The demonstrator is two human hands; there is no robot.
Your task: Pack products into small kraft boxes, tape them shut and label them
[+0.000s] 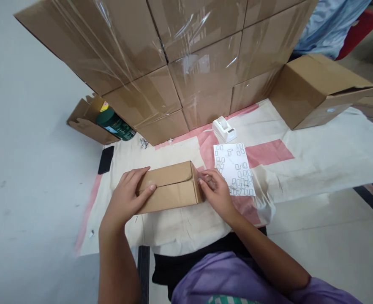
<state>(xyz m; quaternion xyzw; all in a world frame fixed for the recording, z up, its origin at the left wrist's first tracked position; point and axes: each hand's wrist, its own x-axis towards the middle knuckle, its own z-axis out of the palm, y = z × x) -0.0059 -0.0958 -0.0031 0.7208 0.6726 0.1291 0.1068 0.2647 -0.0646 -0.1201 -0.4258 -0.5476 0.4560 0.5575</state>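
A small closed cardboard box [170,188] lies on a cream and pink cloth [316,156] in front of me. My left hand [127,196] grips its left end, fingers over the top and thumb on the front face. My right hand [216,190] is curled against the box's right end, fingertips pinched at the end flap; what they pinch is too small to name. Just right of that hand lies a white sticker sheet [235,169] with several small blue-outlined labels.
A wall of plastic-wrapped cartons [180,55] stands behind the cloth. A white tape dispenser [224,128] sits at its foot. An open carton [319,90] lies at the right. At the left are a green can [115,122] in an open box and a black phone [105,159].
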